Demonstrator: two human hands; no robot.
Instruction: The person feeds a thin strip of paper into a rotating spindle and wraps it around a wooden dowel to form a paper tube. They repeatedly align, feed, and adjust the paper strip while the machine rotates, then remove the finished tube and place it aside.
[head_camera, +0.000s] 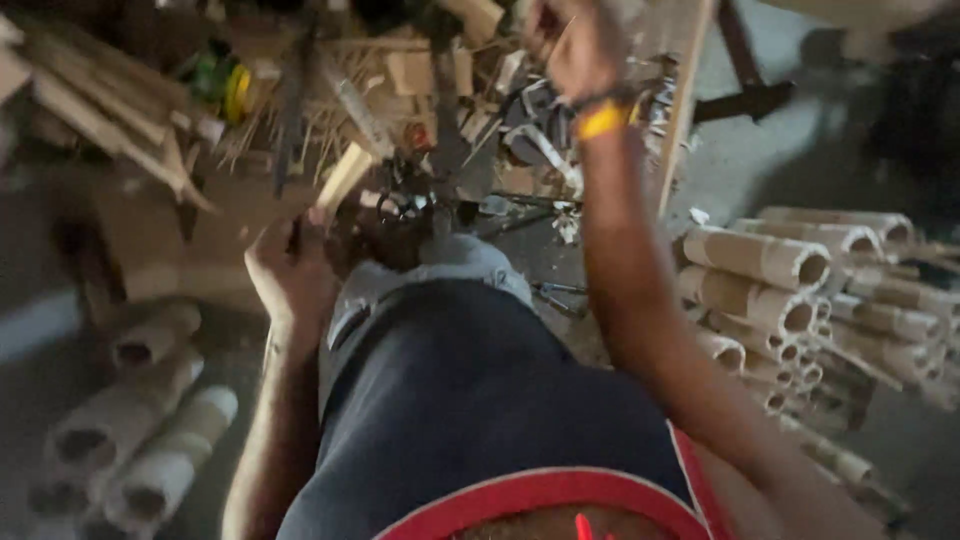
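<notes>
My left hand (288, 268) is closed around a pale wooden stick (343, 177) that points up and to the right, just left of my raised knee. My right hand (572, 48) reaches far forward over a cluttered low workbench (684, 110), fingers curled; whether it grips anything is blurred. A yellow band (601, 121) sits on that wrist. Metal tools (530, 140) and wood scraps lie under the right hand.
Cut bamboo tubes (770, 262) are stacked at the right. More tubes (140, 440) lie on the floor at the lower left. Thin sticks and slats (110, 110) pile up at the upper left. A dark metal stand (745, 95) stands beyond the bench.
</notes>
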